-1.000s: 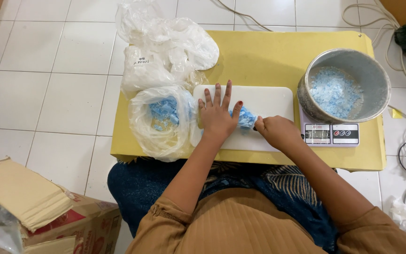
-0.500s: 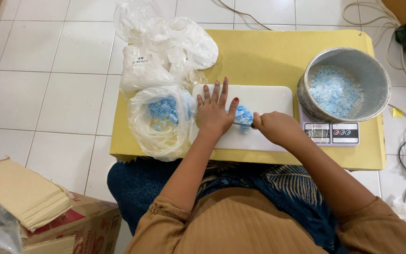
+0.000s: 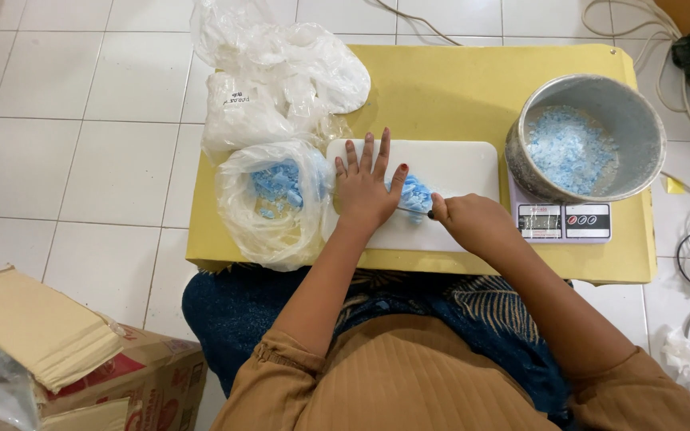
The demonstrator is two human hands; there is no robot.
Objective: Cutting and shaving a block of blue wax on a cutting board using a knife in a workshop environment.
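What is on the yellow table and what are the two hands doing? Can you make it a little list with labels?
Left hand: left hand lies flat, fingers spread, on the white cutting board
Right hand: right hand grips a knife, mostly hidden
Being cut: small pile of blue pieces on the board
Open bag: clear plastic bag with blue bits, left of the board
Pot: metal pot of blue bits on a kitchen scale
Table: low yellow table
Floor: cardboard box, bottom left
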